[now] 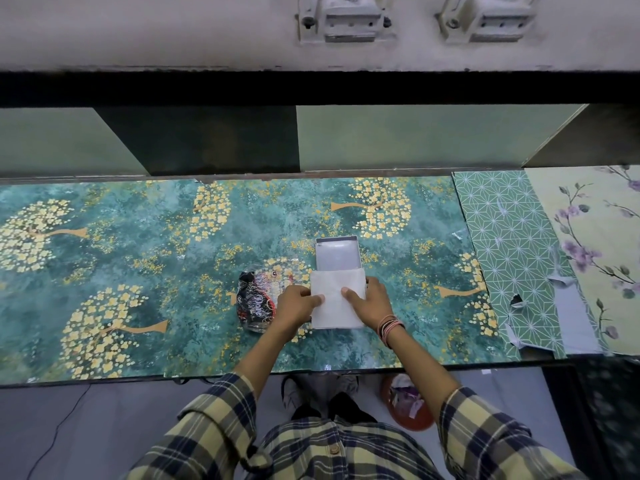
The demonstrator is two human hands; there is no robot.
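A white rectangular box (334,306) lies on the green patterned counter (138,271) near its front edge. My left hand (298,304) grips its left side, thumb on top. My right hand (369,301), with bangles on the wrist, grips its right side, thumb also on top. Just behind it sits an open white tray-like box part (337,252), touching the held box's far edge. A crumpled black and red plastic wrapper (254,299) lies just left of my left hand.
Green geometric paper (509,244) and floral paper (595,244) cover the counter's right end, with torn edges. A dark shelf (311,88) overhangs the back. On the floor below stand my feet and a red bin (410,407) holding scraps.
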